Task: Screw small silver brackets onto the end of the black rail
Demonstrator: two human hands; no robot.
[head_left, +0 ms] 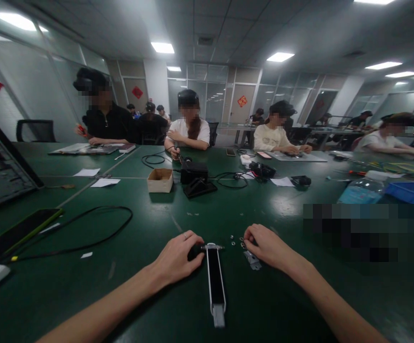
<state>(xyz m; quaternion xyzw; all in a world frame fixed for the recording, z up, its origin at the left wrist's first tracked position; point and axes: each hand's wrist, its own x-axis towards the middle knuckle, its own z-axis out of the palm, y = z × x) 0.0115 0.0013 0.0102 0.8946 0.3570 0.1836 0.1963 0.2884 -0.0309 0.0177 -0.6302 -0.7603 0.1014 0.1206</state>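
Observation:
My left hand is curled, thumb and fingers closed around a dark piece at the left end of a metal rod. That rod crosses the far end of a long, narrow black bar with pale edges, which lies pointing toward me and ends in a grey metal tip. To the right, my right hand is low over the table with its fingertips pinched together; whatever is between them is hidden. Several small rings or nuts lie beside those fingertips. Just below them is a small grey metal bracket.
A small open box and a black device stand ahead on the green table. At left are a looped black cable and a phone. A bottle and blue tray stand right. Several people sit across the table.

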